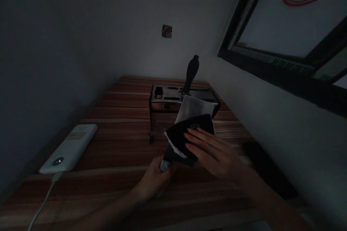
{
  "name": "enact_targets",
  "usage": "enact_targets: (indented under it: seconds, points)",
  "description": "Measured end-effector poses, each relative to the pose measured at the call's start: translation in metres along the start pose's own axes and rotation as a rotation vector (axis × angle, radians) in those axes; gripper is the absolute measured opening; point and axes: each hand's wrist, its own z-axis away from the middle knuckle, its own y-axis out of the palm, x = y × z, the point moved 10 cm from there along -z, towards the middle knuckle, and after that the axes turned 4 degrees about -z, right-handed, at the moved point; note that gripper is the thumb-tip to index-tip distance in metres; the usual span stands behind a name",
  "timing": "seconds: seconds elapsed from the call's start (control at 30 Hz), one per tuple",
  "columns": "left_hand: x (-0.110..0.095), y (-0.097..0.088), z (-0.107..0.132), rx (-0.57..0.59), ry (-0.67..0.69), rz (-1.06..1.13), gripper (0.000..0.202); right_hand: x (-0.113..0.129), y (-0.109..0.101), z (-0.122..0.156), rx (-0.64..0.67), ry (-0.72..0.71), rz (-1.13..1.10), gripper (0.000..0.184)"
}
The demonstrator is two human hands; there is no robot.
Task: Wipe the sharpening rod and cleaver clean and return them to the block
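Observation:
A cleaver (pixel 197 107) with a broad, pale metal blade slants up and away from me. My left hand (pixel 153 180) is closed around its handle, whose grey end shows beside the thumb. Over the middle of the blade lies a black cloth (pixel 177 135) with a white edge and a small light mark. My right hand (pixel 214 153) presses this cloth against the blade, fingers fairly straight and thumb hidden. Just behind the blade is a metal knife rack (pixel 173 94) with slots. A black-handled knife (pixel 192 70) stands upright in it.
On the left of the striped wooden table (pixel 114 115) lies a white power bank (pixel 73 146) with a cable (pixel 45 200). A dark flat object (pixel 267 168) rests along the right wall. Walls border the table at left, back and right; a framed window (pixel 282 39) is at upper right.

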Motion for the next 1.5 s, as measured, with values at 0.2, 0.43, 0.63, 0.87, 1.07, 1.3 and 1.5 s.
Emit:
enact_targets:
  seconds: [0.2, 0.43, 0.63, 0.87, 1.07, 1.3, 1.5]
  points:
    - [0.003, 0.001, -0.001, 0.019, 0.022, 0.011, 0.029, 0.001, 0.0, -0.003, 0.049, -0.041, 0.056, 0.032]
    - [0.001, -0.001, 0.0, -0.03, 0.015, 0.009, 0.025, 0.014, 0.016, -0.014, 0.028, -0.095, 0.1, 0.026]
    - [0.004, 0.003, 0.002, -0.004, -0.036, 0.069, 0.03, 0.028, 0.033, -0.011, 0.03, -0.083, 0.025, 0.023]
    - [-0.011, -0.017, 0.001, -0.151, 0.099, 0.098, 0.045, 0.036, 0.044, 0.001, 0.083, -0.029, 0.039, 0.032]
    - [-0.03, -0.012, 0.004, -0.085, 0.196, 0.086, 0.04, 0.039, 0.049, 0.006, 0.041, -0.025, 0.073, 0.034]
    - [-0.029, -0.011, 0.003, -0.065, 0.199, 0.041, 0.039, 0.04, 0.057, 0.005, 0.039, -0.03, 0.053, 0.035]
    - [-0.024, -0.014, 0.002, -0.075, 0.176, -0.024, 0.039, 0.04, 0.057, 0.007, 0.029, -0.029, 0.053, 0.036]
